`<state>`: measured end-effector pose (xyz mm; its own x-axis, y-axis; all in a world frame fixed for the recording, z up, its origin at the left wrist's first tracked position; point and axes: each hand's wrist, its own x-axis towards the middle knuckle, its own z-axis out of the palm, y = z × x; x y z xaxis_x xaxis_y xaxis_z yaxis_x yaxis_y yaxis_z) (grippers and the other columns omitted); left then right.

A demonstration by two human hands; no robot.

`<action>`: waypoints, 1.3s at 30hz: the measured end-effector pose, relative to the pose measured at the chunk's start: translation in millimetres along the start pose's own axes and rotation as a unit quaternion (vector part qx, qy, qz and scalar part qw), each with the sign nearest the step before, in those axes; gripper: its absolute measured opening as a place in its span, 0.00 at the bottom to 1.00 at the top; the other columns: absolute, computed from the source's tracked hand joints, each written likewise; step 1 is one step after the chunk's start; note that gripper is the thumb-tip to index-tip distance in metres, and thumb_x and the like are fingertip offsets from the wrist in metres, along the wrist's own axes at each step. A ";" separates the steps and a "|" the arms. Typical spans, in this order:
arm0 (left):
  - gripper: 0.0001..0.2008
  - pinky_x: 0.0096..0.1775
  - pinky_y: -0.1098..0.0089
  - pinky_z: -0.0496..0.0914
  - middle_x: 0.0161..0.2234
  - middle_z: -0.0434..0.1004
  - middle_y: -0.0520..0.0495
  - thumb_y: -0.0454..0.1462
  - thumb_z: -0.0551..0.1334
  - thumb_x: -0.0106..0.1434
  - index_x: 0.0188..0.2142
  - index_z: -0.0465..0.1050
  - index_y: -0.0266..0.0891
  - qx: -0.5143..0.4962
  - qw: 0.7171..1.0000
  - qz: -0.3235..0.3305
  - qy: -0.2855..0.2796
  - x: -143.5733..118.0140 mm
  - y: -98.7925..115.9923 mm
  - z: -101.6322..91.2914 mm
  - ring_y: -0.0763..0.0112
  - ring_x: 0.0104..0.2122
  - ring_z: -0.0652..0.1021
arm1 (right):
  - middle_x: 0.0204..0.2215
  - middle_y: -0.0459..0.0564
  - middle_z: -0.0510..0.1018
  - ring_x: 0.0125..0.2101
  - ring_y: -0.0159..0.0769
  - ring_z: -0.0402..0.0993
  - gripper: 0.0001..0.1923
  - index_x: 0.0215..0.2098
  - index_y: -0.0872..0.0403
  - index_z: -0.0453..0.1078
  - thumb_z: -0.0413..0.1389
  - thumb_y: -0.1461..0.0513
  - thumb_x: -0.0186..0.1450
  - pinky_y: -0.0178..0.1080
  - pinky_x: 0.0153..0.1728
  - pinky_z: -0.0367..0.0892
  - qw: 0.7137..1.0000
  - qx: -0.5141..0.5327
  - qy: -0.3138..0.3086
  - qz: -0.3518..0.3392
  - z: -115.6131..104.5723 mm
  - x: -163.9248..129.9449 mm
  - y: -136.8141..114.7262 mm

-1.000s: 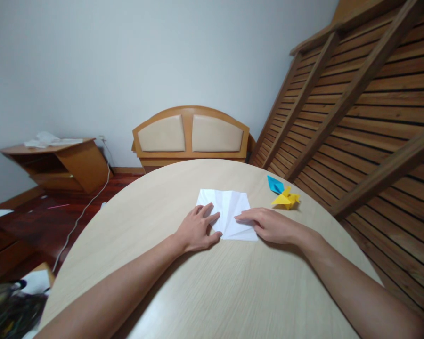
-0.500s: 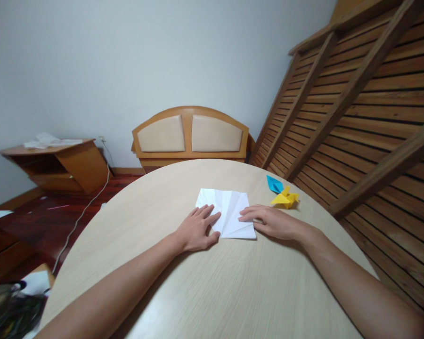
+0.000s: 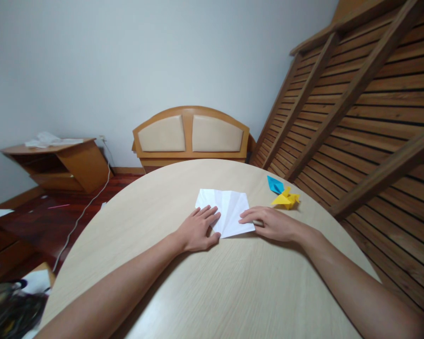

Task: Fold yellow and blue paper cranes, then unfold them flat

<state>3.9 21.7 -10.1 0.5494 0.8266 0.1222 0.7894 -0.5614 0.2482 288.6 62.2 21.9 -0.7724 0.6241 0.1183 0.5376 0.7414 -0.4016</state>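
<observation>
Head view. Your left hand [image 3: 198,230] lies flat, fingers spread and extended, pressing the left near part of the creased white square sheet of paper [image 3: 228,209]; it grips nothing. Your right hand [image 3: 270,222] rests at the sheet's right near corner, fingers loosely curled with the fingertips on or just at the paper's edge; whether any finger pinches the corner cannot be told from this angle. The sheet lies on the round pale wood-grain table [image 3: 212,282], slightly beyond the middle, between your two hands.

Progress, as judged from how the paper lies: the sheet is opened out nearly flat and carries several straight creases fanning from its near edge, so some preliminary folds appear made. No flap stands up and no final form shows, so most of the folding seems left to do. The right near corner looks slightly raised or angled, though this is not certain.

Well beyond your right hand, near the table's far right rim, sit a small folded blue paper piece [image 3: 274,184] and, touching or just beside it, a folded yellow paper figure [image 3: 285,198]; both look like completed folds. A padded wooden chair back [image 3: 191,134] stands behind the table.
</observation>
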 end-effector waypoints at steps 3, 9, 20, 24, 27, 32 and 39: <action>0.32 0.64 0.44 0.53 0.69 0.52 0.41 0.49 0.57 0.66 0.66 0.59 0.43 -0.001 1.000 0.004 0.004 -0.1 -0.8 1.5 0.48 0.68 0.55 | 0.54 0.49 0.78 0.52 0.44 0.74 0.17 0.49 0.45 0.78 0.55 0.64 0.64 0.46 0.55 0.66 1.000 -0.009 -0.012 -0.009 0.6 1.7 -2.7; 0.32 0.64 0.43 0.52 0.69 0.49 0.40 0.49 0.56 0.67 0.68 0.56 0.44 0.002 1.000 0.003 -0.004 -0.2 -2.6 3.1 0.47 0.68 0.52 | 0.53 0.51 0.78 0.51 0.44 0.75 0.14 0.46 0.46 0.80 0.55 0.62 0.66 0.45 0.54 0.66 0.999 -0.018 -0.025 -0.021 0.9 3.6 -5.8; 0.33 0.64 0.42 0.52 0.69 0.49 0.41 0.50 0.58 0.66 0.67 0.57 0.45 -0.005 1.000 0.008 0.002 -0.2 -4.7 4.9 0.46 0.68 0.52 | 0.43 0.53 0.82 0.43 0.43 0.77 0.14 0.45 0.51 0.77 0.52 0.56 0.70 0.42 0.46 0.68 0.999 0.013 0.031 0.014 11.1 8.1 -6.6; 0.33 0.64 0.43 0.51 0.70 0.49 0.41 0.50 0.58 0.66 0.68 0.56 0.45 0.002 1.000 0.011 -0.005 0.2 -4.2 3.9 0.46 0.68 0.53 | 0.38 0.52 0.82 0.37 0.41 0.77 0.13 0.42 0.52 0.75 0.52 0.55 0.71 0.39 0.39 0.67 0.998 0.018 0.048 0.045 15.5 12.2 -12.2; 0.34 0.65 0.44 0.51 0.70 0.49 0.41 0.50 0.57 0.66 0.68 0.56 0.45 0.006 1.000 0.023 -0.017 0.4 -3.4 2.4 0.47 0.68 0.52 | 0.39 0.53 0.81 0.37 0.42 0.77 0.14 0.43 0.53 0.74 0.52 0.53 0.70 0.39 0.37 0.65 0.995 0.013 0.074 0.066 19.2 14.8 -14.4; 0.34 0.65 0.44 0.51 0.70 0.48 0.43 0.50 0.59 0.65 0.68 0.56 0.47 -0.006 0.999 0.048 -0.021 0.1 -3.0 1.2 0.48 0.69 0.52 | 0.40 0.52 0.81 0.38 0.42 0.77 0.15 0.48 0.51 0.71 0.51 0.52 0.71 0.39 0.38 0.65 0.992 0.016 0.100 0.077 25.6 17.7 -16.5; 0.35 0.65 0.44 0.51 0.70 0.49 0.42 0.48 0.60 0.64 0.68 0.56 0.45 -0.013 0.996 0.090 -0.026 -0.1 -2.3 0.7 0.47 0.68 0.52 | 0.46 0.54 0.79 0.46 0.45 0.76 0.20 0.56 0.51 0.66 0.55 0.55 0.68 0.43 0.45 0.67 0.984 0.021 0.148 0.094 37.3 21.6 -17.9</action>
<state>2.2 22.9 -11.4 0.6954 0.7090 0.1170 0.6700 -0.6986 0.2513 249.8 53.2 -2.2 -0.5254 0.7980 0.2952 0.6416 0.5995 -0.4786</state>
